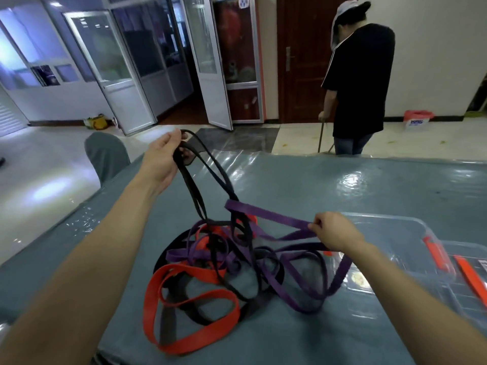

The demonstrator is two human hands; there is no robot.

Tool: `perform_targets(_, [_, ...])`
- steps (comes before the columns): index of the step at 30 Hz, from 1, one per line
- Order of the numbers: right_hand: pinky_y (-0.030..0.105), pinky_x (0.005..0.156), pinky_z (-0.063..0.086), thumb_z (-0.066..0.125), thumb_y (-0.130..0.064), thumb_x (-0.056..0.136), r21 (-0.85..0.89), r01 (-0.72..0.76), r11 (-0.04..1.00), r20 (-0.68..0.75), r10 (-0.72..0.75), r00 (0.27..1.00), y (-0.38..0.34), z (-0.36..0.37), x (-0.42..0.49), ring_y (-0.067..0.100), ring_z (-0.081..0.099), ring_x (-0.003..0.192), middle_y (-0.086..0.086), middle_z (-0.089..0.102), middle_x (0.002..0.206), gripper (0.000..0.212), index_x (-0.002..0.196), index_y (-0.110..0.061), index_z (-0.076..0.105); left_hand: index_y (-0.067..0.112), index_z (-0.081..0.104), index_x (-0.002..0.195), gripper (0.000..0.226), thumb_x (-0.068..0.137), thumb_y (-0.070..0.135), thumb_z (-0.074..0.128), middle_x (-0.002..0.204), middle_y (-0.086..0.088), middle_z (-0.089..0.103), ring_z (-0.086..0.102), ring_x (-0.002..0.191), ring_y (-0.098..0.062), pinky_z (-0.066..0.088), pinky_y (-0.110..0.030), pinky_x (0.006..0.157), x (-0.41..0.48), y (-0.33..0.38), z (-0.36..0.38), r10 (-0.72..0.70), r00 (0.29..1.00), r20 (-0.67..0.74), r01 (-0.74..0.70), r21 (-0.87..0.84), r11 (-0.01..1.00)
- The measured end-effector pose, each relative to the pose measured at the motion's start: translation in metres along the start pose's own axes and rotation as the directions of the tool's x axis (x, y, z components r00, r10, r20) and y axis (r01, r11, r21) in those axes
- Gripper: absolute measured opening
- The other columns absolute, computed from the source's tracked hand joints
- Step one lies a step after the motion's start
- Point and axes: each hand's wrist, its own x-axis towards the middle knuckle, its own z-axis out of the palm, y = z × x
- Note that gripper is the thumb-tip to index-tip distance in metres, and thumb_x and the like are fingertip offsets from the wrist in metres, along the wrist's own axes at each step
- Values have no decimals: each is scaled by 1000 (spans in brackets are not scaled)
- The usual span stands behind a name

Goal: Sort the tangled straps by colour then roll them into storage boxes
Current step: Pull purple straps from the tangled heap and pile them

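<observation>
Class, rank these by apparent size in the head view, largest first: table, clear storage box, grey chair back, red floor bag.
1. table
2. clear storage box
3. grey chair back
4. red floor bag, though distance shrinks it

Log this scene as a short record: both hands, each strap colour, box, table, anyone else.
left hand: raised, grips loops of black strap
right hand: pinches purple strap, pulled taut from the pile
red strap: lies on the table, nearest the person
pile: black, purple and red tangled together
box: clear plastic, red latches, on the table at right
table: blue-grey, glossy cover
bystander: stands beyond the table, black shirt
</observation>
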Motion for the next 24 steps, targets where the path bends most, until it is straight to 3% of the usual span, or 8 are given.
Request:
perform_targets(3, [36, 75, 51, 63, -44, 106, -80, 59, 995, 109, -50, 993, -8, 0, 2, 28, 63, 86, 8, 76, 99, 30, 99, -17, 73, 10, 77, 105, 26, 112, 29, 60, 88, -4, 74, 62, 80, -17, 60, -33, 88, -2, -6, 1, -8, 999, 34, 7, 43, 999])
perform_targets(6, [37, 68, 45, 58, -41, 109, -61, -12, 998, -52, 8, 999, -13, 6, 5, 32, 61, 80, 10, 74, 92, 34, 88, -15, 66, 6, 75, 116, 37, 106, 41, 69, 88, 0, 73, 61, 76, -15, 58, -38, 99, -7, -10, -3, -94, 981, 172, 52, 236, 970])
perform_targets(10, [39, 81, 53, 54, -38, 109, -139, 41, 989, 144, -21, 989, -21, 17, 5, 37, 69, 100, 15, 76, 108, 33, 100, -11, 71, 30, 81, 110, 37, 86, 57, 87, 103, 2, 81, 75, 95, -20, 59, -32, 87, -15, -10, -15, -240, 892, 383, -170, 776, 607])
perform_targets(15, [33, 77, 51, 51, -40, 109, -111, -89, 990, 198, 109, 974, -10, 25, 4, 33, 67, 90, 20, 76, 108, 38, 90, -11, 66, 15, 65, 113, 13, 111, 27, 66, 77, 4, 72, 70, 83, -25, 60, -48, 98, -5, -7, -29, 141, 966, -217, -106, 163, 981])
perform_targets(17, [32, 74, 49, 54, -38, 108, -54, -135, 989, 212, 144, 967, -15, 17, 3, 34, 67, 87, 21, 77, 104, 40, 87, -7, 68, 13, 63, 118, 25, 109, 35, 68, 91, -4, 79, 75, 85, -21, 62, -44, 97, -5, -5, -49, 159, 947, -279, -73, 294, 953])
perform_targets(19, [33, 69, 53, 57, -37, 108, 87, -120, 989, 160, 105, 981, -31, -9, 8, 33, 74, 78, 17, 79, 89, 43, 88, -2, 73, 9, 66, 122, 45, 106, 51, 67, 106, -10, 78, 76, 94, -25, 60, -42, 93, -7, -15, -68, 56, 989, -138, 49, 656, 753])
perform_targets(22, [33, 61, 57, 67, -30, 99, 260, -9, 966, 195, -43, 980, -61, -66, 14, 20, 68, 59, 5, 74, 72, 26, 87, -7, 74, 4, 62, 131, 83, 91, 77, 60, 122, -16, 65, 64, 113, -32, 49, -40, 94, -32, -40, -64, -392, 920, -6, 26, 999, 45])
perform_targets(24, [33, 65, 55, 70, -19, 93, 183, 121, 976, 264, -168, 950, -85, -108, 9, 19, 66, 67, 3, 72, 78, 7, 94, -13, 73, 13, 46, 160, 90, 93, 65, 76, 165, -11, 48, 49, 149, -29, 41, -42, 120, -50, -52, -37, -406, 901, 150, -125, 988, 88])
